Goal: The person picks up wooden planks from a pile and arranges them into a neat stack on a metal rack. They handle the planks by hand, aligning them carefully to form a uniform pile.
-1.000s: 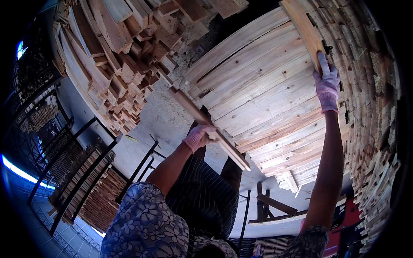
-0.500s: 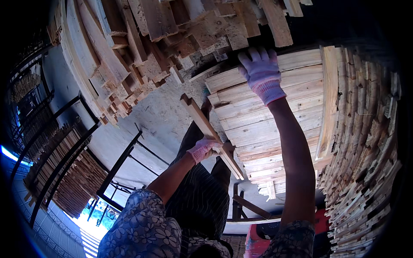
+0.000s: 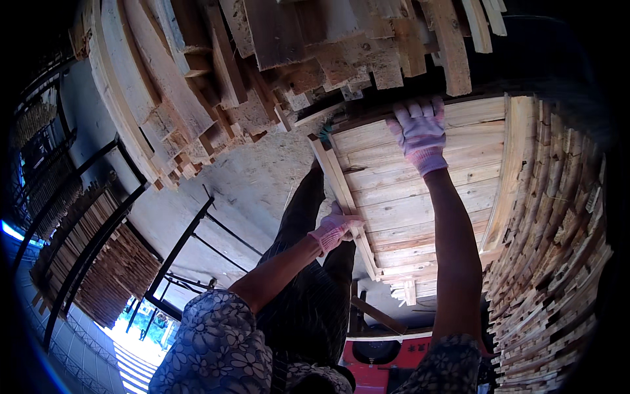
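My left hand [image 3: 335, 228], in a pink-and-white knit glove, is closed round a long narrow wooden strip [image 3: 341, 190]. The strip runs along the left ends of several pale boards [image 3: 420, 197] laid side by side, close against them or on top; I cannot tell which. At the far edge of these boards lies my right hand [image 3: 419, 134], gloved alike, its fingers stretched out and slightly apart over the edge. Another wooden strip [image 3: 514, 164] crosses the boards near their right ends.
A big stack of sawn timber [image 3: 289, 52] overhangs the far side. Tightly stacked wood pieces [image 3: 551, 230] rise on the right. Black metal frames [image 3: 187, 243] stand on the left, near another wood stack [image 3: 98, 249]. Something red [image 3: 367, 374] shows below the boards.
My left hand has carried the strip rightward, from a slant off the boards to along their left ends. My right hand stays at the far edge, and the view has shifted a little.
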{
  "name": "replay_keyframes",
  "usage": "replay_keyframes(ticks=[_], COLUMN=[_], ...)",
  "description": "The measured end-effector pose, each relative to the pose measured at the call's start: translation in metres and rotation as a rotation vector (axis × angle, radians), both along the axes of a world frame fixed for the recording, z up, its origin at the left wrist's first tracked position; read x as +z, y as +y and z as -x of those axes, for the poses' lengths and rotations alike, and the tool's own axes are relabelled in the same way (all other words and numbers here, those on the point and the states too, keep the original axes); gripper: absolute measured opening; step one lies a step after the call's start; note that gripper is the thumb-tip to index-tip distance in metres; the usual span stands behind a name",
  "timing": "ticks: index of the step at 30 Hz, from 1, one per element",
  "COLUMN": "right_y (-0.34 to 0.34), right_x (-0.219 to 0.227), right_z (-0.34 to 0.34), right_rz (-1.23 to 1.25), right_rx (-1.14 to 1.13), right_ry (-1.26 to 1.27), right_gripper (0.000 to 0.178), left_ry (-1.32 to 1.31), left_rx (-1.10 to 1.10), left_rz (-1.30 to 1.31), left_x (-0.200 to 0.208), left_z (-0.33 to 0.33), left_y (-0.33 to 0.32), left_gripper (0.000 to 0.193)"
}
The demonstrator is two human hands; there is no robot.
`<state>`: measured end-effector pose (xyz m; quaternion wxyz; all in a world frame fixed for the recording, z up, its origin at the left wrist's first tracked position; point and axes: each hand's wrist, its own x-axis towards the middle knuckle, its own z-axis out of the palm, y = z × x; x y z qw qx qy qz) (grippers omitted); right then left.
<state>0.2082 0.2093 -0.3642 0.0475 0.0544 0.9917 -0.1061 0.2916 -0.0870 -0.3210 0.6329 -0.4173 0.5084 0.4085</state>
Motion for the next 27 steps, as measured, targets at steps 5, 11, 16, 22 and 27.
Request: replay_keyframes(ticks=[5, 11, 16, 22, 27], right_y=[-0.036, -0.139, -0.163, -0.170, -0.172], right_x=[0.086, 0.180, 0.198, 0.111, 0.027], right_z=[-0.031, -0.189, -0.192, -0.209, -0.225], right_rz=[0.276, 1.049, 1.016, 0.312, -0.066], right_rx=[-0.189, -0.511, -0.685, -0.661, -0.656], right_ry=[0.204, -0.075, -0.133, -0.148, 0.004], right_gripper=[0.054, 0.083, 0.097, 0.094, 0.069], left_ry=[0.003, 0.482, -0.323, 1.350, 1.644], left_rx=[-0.004, -0.372, -0.091, -0.999, -1.128], left_rz=[-0.395, -0.957, -0.732, -0.492, -0.176], left_x=[0.067, 0.068, 0.078, 0.093, -0.007], left_z=[0.014, -0.018, 0.024, 0.105, 0.172], left_y=[-0.016, -0.024, 0.002, 0.047, 0.078], left_gripper=[0.030, 0.015, 0.022, 0.033, 0.035])
